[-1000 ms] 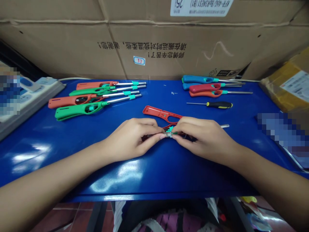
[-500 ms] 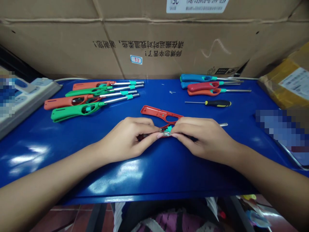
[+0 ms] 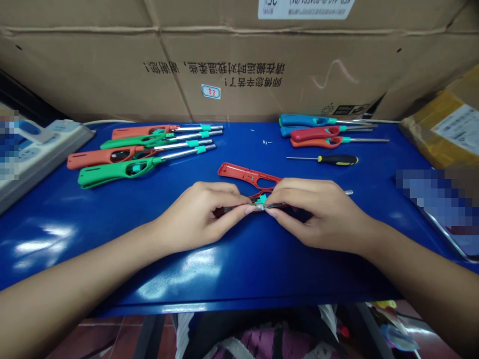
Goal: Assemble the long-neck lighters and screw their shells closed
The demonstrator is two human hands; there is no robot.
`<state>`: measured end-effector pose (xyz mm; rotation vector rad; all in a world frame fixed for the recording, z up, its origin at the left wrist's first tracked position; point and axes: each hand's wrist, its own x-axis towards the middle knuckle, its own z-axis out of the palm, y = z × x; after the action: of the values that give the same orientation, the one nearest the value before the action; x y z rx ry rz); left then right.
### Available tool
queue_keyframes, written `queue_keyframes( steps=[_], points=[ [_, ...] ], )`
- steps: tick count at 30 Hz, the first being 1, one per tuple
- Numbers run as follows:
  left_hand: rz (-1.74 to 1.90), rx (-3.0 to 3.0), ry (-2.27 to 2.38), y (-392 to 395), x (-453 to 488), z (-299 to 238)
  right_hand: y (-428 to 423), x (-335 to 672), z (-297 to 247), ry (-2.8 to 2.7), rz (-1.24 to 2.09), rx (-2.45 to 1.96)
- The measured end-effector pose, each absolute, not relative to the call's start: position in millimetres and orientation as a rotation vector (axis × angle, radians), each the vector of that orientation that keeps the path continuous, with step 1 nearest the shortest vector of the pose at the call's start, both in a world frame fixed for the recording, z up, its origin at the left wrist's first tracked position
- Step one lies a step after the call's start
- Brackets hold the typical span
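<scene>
An opened red long-neck lighter lies in front of me, and both hands are at its lower half. My left hand (image 3: 207,214) is closed at the lighter's left part, thumb and fingers pinched against a small silvery piece (image 3: 259,206) by the teal trigger (image 3: 261,199). From the right, my right hand (image 3: 318,214) pinches at the same spot, thumb tip and fingers close together. The red shell half (image 3: 239,173) rests just behind, its inner side up. Past my right hand, the metal tube's tip (image 3: 349,192) sticks out. My fingers hide most of the lower half.
Several green and orange lighters (image 3: 108,172) lie at the left. Blue, red and orange lighters (image 3: 314,133) lie at the back right, above a screwdriver (image 3: 339,160). Small screws (image 3: 267,142) lie near the cardboard box (image 3: 232,50). A power strip (image 3: 45,154) and a phone (image 3: 441,214) flank the table.
My right thumb and fingers have shifted slightly, and a thin dark length now shows between them. My left hand stays pinched in nearly the same place.
</scene>
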<state>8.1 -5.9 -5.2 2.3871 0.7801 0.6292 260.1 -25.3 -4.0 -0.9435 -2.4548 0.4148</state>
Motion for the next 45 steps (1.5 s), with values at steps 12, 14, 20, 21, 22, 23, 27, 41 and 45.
queue_keyframes(
  steps=[12,14,20,21,22,23,27,41,45],
  points=[
    [0.586,2.377,0.754,-6.1,8.0,-4.3,-24.5,260.8,-8.6,-2.556,0.225,-0.967],
    [0.573,2.371,0.759,-5.9,7.7,-4.6,-24.4,260.2,-7.6,-2.556,0.244,-0.977],
    [0.606,2.357,0.787,-6.2,7.1,-4.9,-23.1,262.3,-6.1,-2.511,0.232,-0.921],
    [0.612,2.347,0.79,-6.5,7.4,-4.5,-22.9,263.2,-6.4,-2.506,0.196,-0.885],
    [0.612,2.337,0.79,-6.8,7.9,-4.0,-22.7,264.1,-6.9,-2.503,0.163,-0.849],
    [0.608,2.327,0.791,-7.1,8.4,-3.6,-22.5,264.8,-7.4,-2.499,0.141,-0.82],
    [0.61,2.282,0.78,-8.4,10.9,-4.4,-22.1,266.6,-9.4,-2.486,0.133,-0.768],
    [0.525,2.515,0.948,0.3,0.6,2.7,-19.3,265.4,-5.4,-2.454,0.189,-1.06],
    [0.459,2.572,0.959,1.8,0.1,1.4,-17.9,266.9,-7.2,-2.469,0.181,-1.046]
  ],
)
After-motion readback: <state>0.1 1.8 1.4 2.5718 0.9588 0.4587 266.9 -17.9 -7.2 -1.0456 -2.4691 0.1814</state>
